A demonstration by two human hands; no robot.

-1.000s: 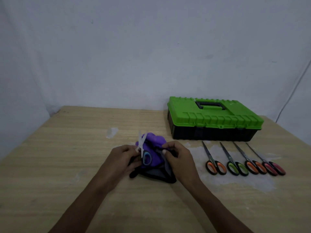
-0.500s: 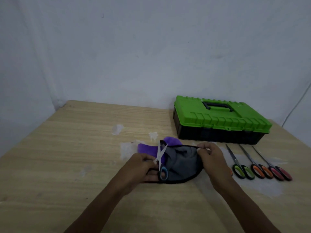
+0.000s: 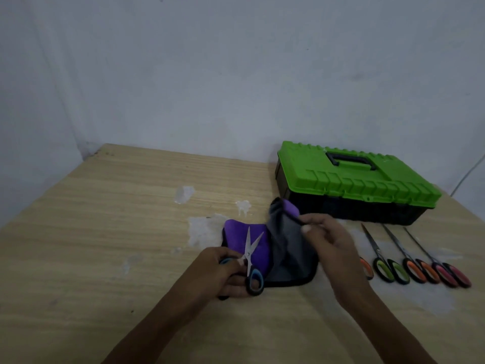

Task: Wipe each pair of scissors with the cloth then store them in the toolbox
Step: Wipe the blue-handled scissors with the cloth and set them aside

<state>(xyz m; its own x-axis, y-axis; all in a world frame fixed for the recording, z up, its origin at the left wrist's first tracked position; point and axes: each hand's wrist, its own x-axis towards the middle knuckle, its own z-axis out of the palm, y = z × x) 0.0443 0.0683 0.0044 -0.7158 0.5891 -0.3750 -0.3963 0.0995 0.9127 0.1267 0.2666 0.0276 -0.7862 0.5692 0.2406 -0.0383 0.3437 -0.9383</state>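
My left hand grips the blue-handled scissors by their handles, blades slightly apart and pointing away over the cloth. The purple and grey cloth with a black edge lies on the table under them. My right hand pinches the cloth's far corner and lifts it. The green-lidded black toolbox stands shut at the back right. In front of it lie more scissors in a row: green-handled, orange-handled and red-handled, plus an orange handle mostly hidden behind my right wrist.
The wooden table has worn whitish patches in its middle and under the scissor row. A pale wall rises behind it. A thin cable hangs at the far right.
The cloth has been spread out from a bunched heap. My right hand has lifted its far corner upward. The scissor blades have come open a little in my left hand.
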